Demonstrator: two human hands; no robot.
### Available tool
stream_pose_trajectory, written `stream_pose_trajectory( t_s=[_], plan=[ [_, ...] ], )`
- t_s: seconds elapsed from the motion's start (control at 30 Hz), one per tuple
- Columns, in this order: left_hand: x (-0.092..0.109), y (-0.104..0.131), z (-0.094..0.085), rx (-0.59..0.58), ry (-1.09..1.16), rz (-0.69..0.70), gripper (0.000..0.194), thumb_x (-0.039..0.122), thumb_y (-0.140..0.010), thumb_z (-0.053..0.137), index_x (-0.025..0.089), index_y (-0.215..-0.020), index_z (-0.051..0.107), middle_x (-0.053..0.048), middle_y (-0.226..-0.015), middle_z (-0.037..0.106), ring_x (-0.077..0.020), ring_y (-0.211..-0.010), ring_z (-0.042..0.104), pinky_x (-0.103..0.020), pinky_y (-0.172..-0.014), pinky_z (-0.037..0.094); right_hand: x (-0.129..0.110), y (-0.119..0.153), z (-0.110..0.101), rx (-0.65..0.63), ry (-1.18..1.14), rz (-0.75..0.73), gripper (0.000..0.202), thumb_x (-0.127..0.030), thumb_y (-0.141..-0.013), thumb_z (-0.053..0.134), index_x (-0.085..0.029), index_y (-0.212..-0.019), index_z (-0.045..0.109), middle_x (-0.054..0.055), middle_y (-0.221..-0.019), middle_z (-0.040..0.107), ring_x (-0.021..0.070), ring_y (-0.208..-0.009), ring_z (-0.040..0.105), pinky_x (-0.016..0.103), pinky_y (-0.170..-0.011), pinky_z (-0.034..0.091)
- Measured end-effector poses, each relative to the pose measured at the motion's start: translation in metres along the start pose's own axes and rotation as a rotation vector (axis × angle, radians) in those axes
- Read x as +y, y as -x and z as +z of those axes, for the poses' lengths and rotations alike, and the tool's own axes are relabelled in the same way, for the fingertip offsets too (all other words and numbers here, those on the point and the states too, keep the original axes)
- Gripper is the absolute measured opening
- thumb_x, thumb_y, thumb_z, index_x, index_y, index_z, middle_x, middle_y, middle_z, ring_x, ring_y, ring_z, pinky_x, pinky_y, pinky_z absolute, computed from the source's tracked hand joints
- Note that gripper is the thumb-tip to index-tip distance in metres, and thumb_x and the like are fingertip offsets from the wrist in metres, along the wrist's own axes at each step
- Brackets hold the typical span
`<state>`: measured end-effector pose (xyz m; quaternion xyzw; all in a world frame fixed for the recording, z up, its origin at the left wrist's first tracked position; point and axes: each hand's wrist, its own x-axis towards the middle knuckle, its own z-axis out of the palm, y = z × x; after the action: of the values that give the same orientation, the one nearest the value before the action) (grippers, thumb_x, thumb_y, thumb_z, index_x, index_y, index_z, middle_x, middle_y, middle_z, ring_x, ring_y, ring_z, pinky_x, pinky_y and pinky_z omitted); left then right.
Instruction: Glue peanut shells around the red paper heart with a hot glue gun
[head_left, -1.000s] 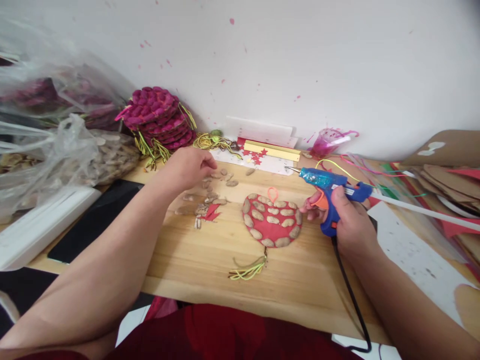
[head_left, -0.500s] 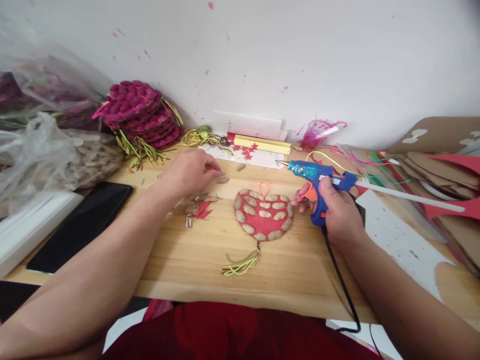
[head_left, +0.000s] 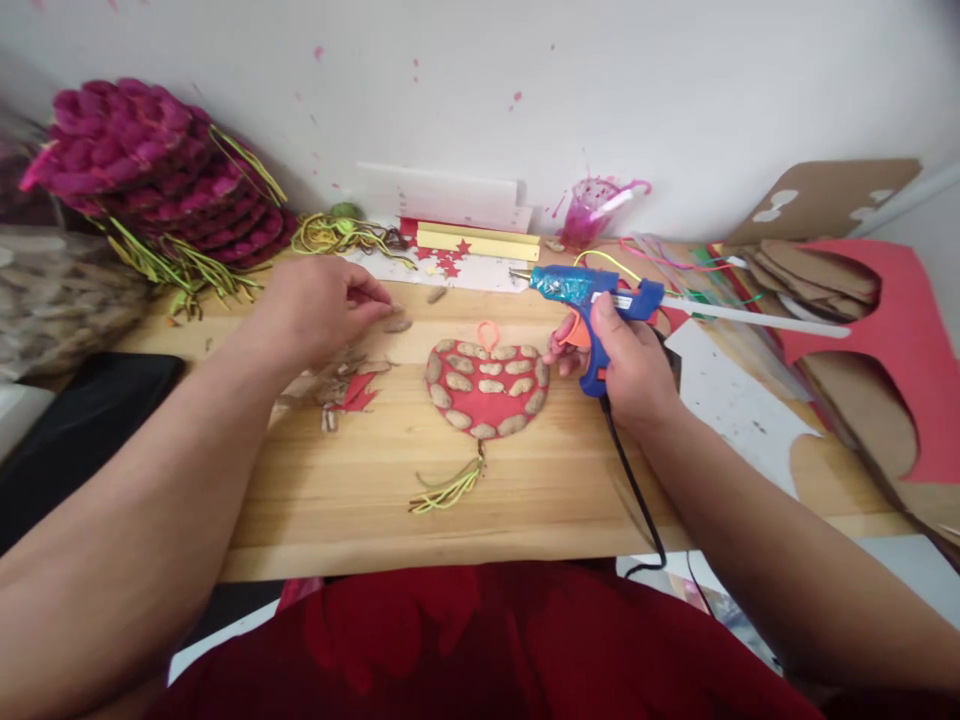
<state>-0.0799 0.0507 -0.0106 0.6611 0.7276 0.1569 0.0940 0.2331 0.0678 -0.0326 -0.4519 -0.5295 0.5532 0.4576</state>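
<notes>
Clearly, the right hand (head_left: 637, 368) is gripping a hot-glue gun (head_left: 561, 284). The left hand (head_left: 319, 305) is curling fingers beside a peanut (head_left: 399, 325), hold unclear.

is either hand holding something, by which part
The right hand holds the glue gun by its handle; whether the left hand holds anything can't be told.

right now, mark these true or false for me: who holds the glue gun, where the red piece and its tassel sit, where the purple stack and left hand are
1. The right hand holds the blue glue gun. True.
2. The red piece lies on the wooden table. True.
3. The tassel is at its far edge. False: the tassel is at the near edge.
4. The purple stack stands right of the glue gun. False: it is on the left.
5. The left hand is left of the red piece. True.
</notes>
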Motion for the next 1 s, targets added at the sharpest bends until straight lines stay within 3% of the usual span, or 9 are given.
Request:
stream_pose_trajectory(
  t_s=[0.1,0.17,0.27,0.4,0.57,0.77,0.87,1.0],
  plan=[
    [0.014,0.012,-0.005,0.009,0.087,0.037,0.014,0.039,-0.083,0.074,0.027,-0.085,0.081,0.001,-0.078,0.074,-0.0201,-0.074,0.059,-0.034,-0.076,0.043,0.001,-0.001,-0.001,-0.031,0.001,-0.032,0.057,-0.079,-0.078,0.069,-0.023,-0.066,0.062,0.002,-0.063,0.064,0.0235,-0.075,0.076,0.027,-0.047,0.053],
    [0.028,0.023,-0.005,-0.022,0.188,0.149,0.014,0.04,-0.081,0.075,0.028,-0.083,0.081,0.0,-0.082,0.076,-0.0217,-0.077,0.063,-0.033,-0.075,0.043,0.003,0.0,-0.001,-0.051,0.006,-0.047,0.057,-0.078,-0.081,0.067,-0.023,-0.067,0.063,0.002,-0.063,0.064,0.024,-0.073,0.076,0.028,-0.047,0.054],
    [0.05,0.04,0.001,-0.201,0.242,0.34,0.008,0.034,-0.079,0.076,0.028,-0.082,0.081,-0.002,-0.083,0.077,-0.0225,-0.079,0.065,-0.034,-0.077,0.043,0.004,0.001,-0.002,-0.056,-0.001,-0.04,0.056,-0.077,-0.083,0.067,-0.023,-0.069,0.063,0.002,-0.063,0.064,0.0245,-0.073,0.076,0.028,-0.047,0.055],
    [0.066,0.051,0.01,-0.302,0.232,0.454,0.007,0.028,-0.082,0.073,0.03,-0.078,0.079,-0.004,-0.081,0.075,-0.0226,-0.081,0.065,-0.035,-0.085,0.043,0.003,0.002,-0.001,-0.048,0.016,-0.031,0.052,-0.074,-0.086,0.065,-0.023,-0.073,0.065,0.001,-0.065,0.064,0.0244,-0.078,0.077,0.027,-0.049,0.056],
    [0.064,0.052,0.017,-0.251,0.208,0.527,0.009,0.028,-0.086,0.071,0.029,-0.081,0.079,-0.003,-0.086,0.077,-0.023,-0.085,0.066,-0.037,-0.09,0.041,0.004,0.002,-0.001,-0.066,0.012,-0.036,0.051,-0.071,-0.089,0.064,-0.022,-0.075,0.066,0.002,-0.068,0.066,0.0246,-0.081,0.077,0.026,-0.049,0.055],
    [0.063,0.053,0.02,-0.237,0.152,0.595,0.014,0.028,-0.092,0.066,0.026,-0.084,0.078,-0.003,-0.086,0.077,-0.0201,-0.083,0.066,-0.034,-0.084,0.043,0.005,0.001,-0.002,-0.053,-0.014,-0.032,0.053,-0.074,-0.086,0.069,-0.022,-0.075,0.066,0.003,-0.068,0.066,0.0246,-0.078,0.076,0.028,-0.048,0.054],
    [0.064,0.052,0.014,-0.241,0.133,0.613,0.018,0.028,-0.095,0.062,0.023,-0.09,0.079,-0.003,-0.088,0.077,-0.0184,-0.082,0.066,-0.031,-0.081,0.044,0.004,0.001,-0.002,-0.077,-0.009,-0.056,0.053,-0.072,-0.089,0.066,-0.022,-0.072,0.068,0.004,-0.066,0.067,0.0229,-0.072,0.076,0.027,-0.046,0.053],
    [0.06,0.049,-0.001,-0.216,0.115,0.53,0.023,0.036,-0.095,0.059,0.025,-0.093,0.079,-0.002,-0.087,0.078,-0.0171,-0.081,0.067,-0.029,-0.079,0.044,0.005,0.0,-0.003,-0.072,0.0,-0.066,0.054,-0.072,-0.089,0.066,-0.021,-0.071,0.069,0.002,-0.064,0.067,0.0219,-0.072,0.077,0.024,-0.045,0.051]
  ],
)
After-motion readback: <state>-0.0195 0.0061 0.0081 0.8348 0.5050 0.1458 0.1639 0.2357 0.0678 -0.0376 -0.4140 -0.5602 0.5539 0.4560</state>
